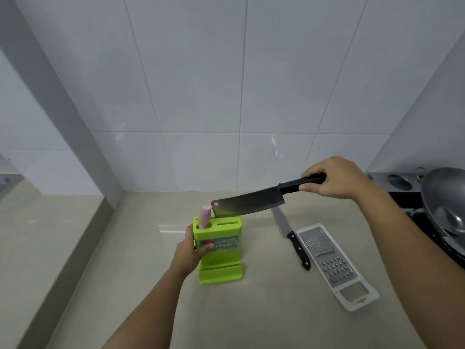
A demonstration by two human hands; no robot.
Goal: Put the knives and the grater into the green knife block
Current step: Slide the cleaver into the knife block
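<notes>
The green knife block (221, 260) stands upright on the counter, and my left hand (192, 251) grips its left side. A pink-handled tool (204, 216) sticks out of a round hole at the block's top left. My right hand (337, 178) holds a black cleaver (249, 204) by its handle; the blade's front corner touches the block's top at the rear slot. To the right, a small knife with a black handle (293, 239) lies flat on the counter. Beside it lies a white flat grater (334, 265).
The beige counter (264, 311) ends at a white tiled wall behind. A stove with a grey wok (445, 197) sits at the far right. A raised ledge (63, 235) runs along the left side.
</notes>
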